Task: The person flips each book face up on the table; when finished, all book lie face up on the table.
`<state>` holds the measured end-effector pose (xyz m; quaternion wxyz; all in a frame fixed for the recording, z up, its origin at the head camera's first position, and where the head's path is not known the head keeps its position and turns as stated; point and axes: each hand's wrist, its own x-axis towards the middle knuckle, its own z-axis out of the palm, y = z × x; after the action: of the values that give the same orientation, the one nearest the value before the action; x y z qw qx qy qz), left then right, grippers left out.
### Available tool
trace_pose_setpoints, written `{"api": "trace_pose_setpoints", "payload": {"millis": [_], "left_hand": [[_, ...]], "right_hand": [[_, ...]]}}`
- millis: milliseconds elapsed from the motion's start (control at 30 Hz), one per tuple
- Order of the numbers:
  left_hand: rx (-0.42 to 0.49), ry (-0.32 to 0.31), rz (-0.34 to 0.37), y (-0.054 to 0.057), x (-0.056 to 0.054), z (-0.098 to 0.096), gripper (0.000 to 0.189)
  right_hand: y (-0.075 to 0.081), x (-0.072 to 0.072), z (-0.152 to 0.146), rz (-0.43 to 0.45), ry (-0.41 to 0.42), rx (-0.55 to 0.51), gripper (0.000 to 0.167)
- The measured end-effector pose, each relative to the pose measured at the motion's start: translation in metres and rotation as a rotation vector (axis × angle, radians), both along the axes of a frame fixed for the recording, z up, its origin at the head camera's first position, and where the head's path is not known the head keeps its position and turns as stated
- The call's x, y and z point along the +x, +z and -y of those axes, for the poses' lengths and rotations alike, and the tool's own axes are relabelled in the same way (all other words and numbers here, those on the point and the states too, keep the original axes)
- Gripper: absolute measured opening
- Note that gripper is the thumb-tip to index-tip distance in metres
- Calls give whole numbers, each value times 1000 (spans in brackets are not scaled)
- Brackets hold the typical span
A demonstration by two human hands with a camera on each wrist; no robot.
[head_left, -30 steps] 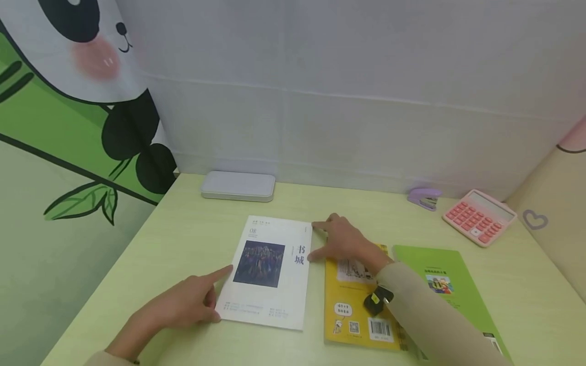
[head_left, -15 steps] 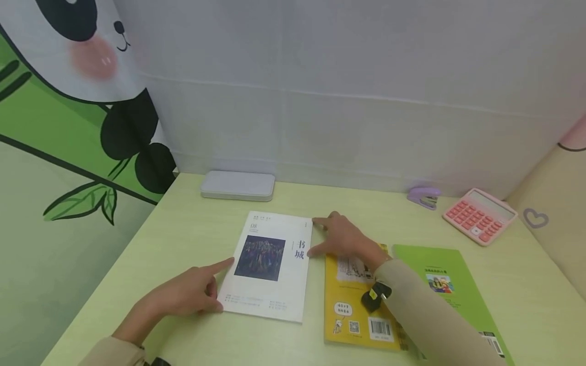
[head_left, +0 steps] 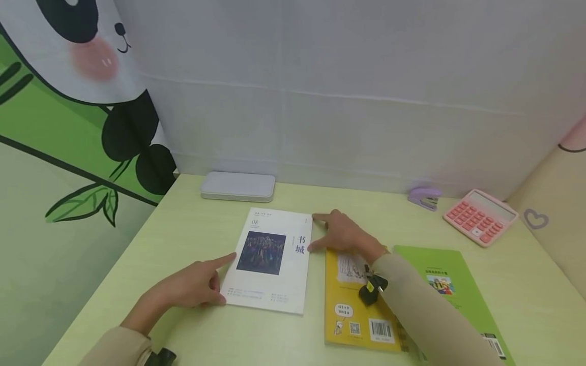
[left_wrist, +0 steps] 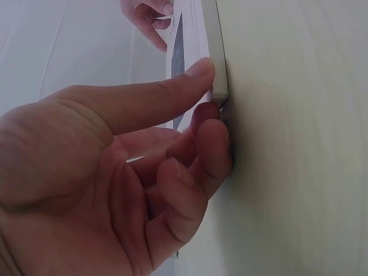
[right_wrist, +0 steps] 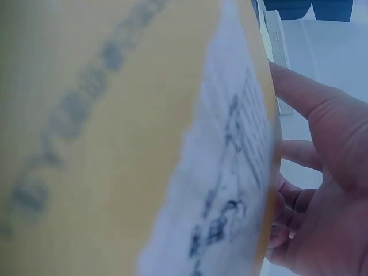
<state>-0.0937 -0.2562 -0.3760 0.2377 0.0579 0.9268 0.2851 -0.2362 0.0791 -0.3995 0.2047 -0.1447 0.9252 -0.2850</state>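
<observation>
A white magazine (head_left: 293,284) with a dark picture on its cover lies flat on the table between both hands. At its left edge, my left hand (head_left: 189,284) touches it with an outstretched index finger and the thumb, while the other fingers are bent beneath. My right hand (head_left: 341,233) spans the upper right edge, index finger near the corner and thumb lower down. Close up in the left wrist view, the left thumb meets the magazine's lower corner. A yellow book (head_left: 343,325) lies under the right wrist and fills much of the right wrist view, partly hiding that hand.
To the right of the yellow book is a green book (head_left: 444,262), partly covered by the right sleeve. Along the back stand a pale flat case (head_left: 238,185), a purple stapler (head_left: 425,198) and a pink calculator (head_left: 480,218). A white cloth (head_left: 339,127) hangs behind the table.
The magazine has slid a little toward the back of the table, and both hands have moved with it, still at its two edges. The books and desk items have stayed put.
</observation>
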Motion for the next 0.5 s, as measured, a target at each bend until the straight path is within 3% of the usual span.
{"api": "trace_pose_setpoints", "payload": {"millis": [500], "left_hand": [[33,4,5,1,-12,2,96]], "right_hand": [[-4,-11,0,19,21,-52,94]]}}
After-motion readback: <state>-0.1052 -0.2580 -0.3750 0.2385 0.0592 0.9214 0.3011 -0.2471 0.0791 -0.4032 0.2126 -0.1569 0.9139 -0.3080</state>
